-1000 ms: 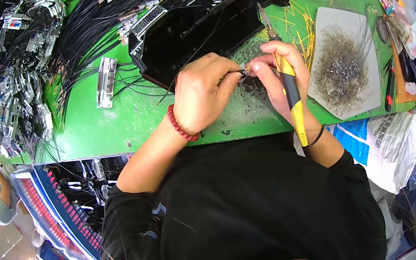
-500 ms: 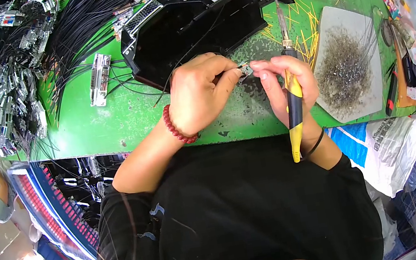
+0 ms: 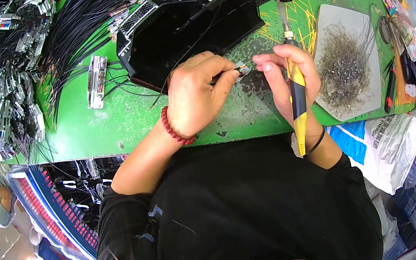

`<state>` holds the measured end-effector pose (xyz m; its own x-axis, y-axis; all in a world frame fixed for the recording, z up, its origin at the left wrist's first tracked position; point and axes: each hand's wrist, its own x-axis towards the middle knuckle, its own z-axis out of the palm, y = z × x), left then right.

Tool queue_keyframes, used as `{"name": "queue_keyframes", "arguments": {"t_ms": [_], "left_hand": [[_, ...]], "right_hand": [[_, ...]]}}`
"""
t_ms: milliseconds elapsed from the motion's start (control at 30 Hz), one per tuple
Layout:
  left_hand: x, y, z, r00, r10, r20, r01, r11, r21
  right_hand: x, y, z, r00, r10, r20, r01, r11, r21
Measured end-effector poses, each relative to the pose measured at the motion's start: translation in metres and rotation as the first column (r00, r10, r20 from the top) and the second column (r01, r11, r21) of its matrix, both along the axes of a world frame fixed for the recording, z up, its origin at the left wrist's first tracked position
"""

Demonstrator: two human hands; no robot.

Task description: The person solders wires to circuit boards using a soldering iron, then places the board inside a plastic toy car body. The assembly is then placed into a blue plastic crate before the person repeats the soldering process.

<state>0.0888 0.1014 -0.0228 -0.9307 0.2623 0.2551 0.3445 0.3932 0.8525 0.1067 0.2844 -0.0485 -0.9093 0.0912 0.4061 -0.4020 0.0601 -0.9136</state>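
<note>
My left hand [image 3: 198,85], with a red bead bracelet at its wrist, pinches a small silvery part with a dark wire [image 3: 243,68] between thumb and forefinger. In my right hand [image 3: 299,69] rests a yellow and black soldering iron [image 3: 298,99], its metal tip pointing away from me. The right thumb and fingertips are a little apart from the small part. Just beyond my left hand lies a large black plastic toy vehicle body [image 3: 148,44], hollow side showing. A clear and silver light-bar piece [image 3: 97,82] with black wires lies left of it.
A heap of silvery light pieces [image 3: 11,106] and bundled black wires [image 3: 79,36] fill the far left. At right, a pale board [image 3: 331,102] bears dark solder debris, with thin yellow wires [image 3: 305,24] beside it. The green table [image 3: 84,141] ends before my torso.
My right hand with the soldering iron has shifted slightly right, its fingertips drawing away from the small part. The left hand keeps its pinch.
</note>
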Motion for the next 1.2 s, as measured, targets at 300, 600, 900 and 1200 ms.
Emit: {"name": "queue_keyframes", "arguments": {"t_ms": [300, 600, 900, 1200], "left_hand": [[0.000, 0.003, -0.005, 0.978, 0.009, -0.209, -0.043, 0.986, -0.160], [0.001, 0.006, -0.004, 0.958, 0.043, -0.283, -0.109, 0.969, -0.221], [0.000, 0.004, -0.001, 0.997, 0.037, 0.069, -0.039, 0.999, 0.033], [0.000, 0.002, -0.002, 0.997, 0.021, 0.069, -0.024, 0.998, 0.051]], "right_hand": [[0.003, -0.001, -0.005, 0.998, 0.014, 0.062, -0.017, 0.998, 0.056], [0.000, -0.005, -0.001, 0.977, 0.110, 0.185, -0.137, 0.981, 0.140], [0.001, -0.012, -0.008, 0.997, 0.034, 0.075, -0.038, 0.998, 0.058], [-0.007, -0.001, -0.007, 0.994, 0.009, -0.108, 0.010, 0.985, 0.171]]}}
